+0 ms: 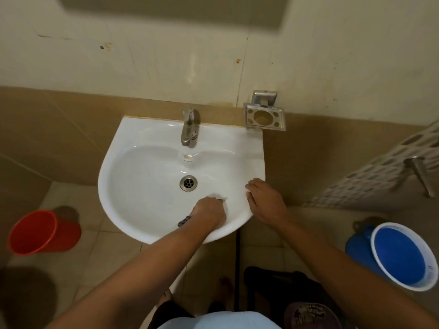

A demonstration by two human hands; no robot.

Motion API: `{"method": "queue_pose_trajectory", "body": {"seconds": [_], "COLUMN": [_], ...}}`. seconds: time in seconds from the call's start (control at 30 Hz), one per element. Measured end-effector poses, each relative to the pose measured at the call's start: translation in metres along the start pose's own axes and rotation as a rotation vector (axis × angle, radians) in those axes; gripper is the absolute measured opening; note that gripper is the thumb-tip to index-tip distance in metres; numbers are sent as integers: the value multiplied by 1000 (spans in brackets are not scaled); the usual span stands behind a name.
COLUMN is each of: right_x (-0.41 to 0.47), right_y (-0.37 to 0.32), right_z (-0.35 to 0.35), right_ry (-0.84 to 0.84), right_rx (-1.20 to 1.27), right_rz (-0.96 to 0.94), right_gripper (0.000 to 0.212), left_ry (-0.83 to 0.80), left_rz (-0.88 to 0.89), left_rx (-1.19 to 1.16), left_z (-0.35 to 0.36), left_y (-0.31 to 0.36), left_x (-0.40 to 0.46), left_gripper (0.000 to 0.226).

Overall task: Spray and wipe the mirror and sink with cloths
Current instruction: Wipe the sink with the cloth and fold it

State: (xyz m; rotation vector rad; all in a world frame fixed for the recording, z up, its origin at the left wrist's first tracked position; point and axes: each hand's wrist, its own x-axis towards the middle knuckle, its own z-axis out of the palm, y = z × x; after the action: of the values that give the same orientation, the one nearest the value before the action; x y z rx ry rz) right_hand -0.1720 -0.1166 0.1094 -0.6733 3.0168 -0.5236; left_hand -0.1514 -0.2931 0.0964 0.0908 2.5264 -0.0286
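A white wall-mounted sink (142,138) fills the centre, with a steel tap (189,127) at its back and a drain (188,183) in the bowl. My left hand (209,213) is inside the bowl near the front right, gripping a dark cloth (184,221) that sticks out under the palm and pressing it against the porcelain. My right hand (264,200) rests flat on the sink's right rim, fingers spread. The bottom edge of the mirror (166,10) shows blurred at the top. No spray bottle is visible.
A metal soap and cup holder (264,117) hangs on the wall right of the tap. A red bucket (42,232) stands on the floor at left, a blue bucket (401,255) at right. A white perforated door with a handle (418,174) is at far right.
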Motion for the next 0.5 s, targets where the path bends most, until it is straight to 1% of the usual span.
{"method": "queue_pose_trajectory", "body": {"seconds": [0.07,0.2,0.3,0.43,0.5], "right_x": [1,1,5,7,8], "right_y": [4,10,13,12,12], "right_z": [-1,-2,-1,-1,-3], "right_ry": [7,4,13,30,32], "right_rx": [14,35,51,67,59], "right_rz": [6,31,64,135,158], "right_gripper": [27,29,30,33,34], "left_ry": [50,136,235,279,257], "left_rz": [-19,-53,-108,-116,-186], "left_rx": [-8,-119,-297,-457,-625], "left_z": [-3,-5,-6,-10,-21], "left_y": [7,20,22,23,23], "left_x": [12,34,40,44,49], "left_gripper": [34,34,41,34,31]}}
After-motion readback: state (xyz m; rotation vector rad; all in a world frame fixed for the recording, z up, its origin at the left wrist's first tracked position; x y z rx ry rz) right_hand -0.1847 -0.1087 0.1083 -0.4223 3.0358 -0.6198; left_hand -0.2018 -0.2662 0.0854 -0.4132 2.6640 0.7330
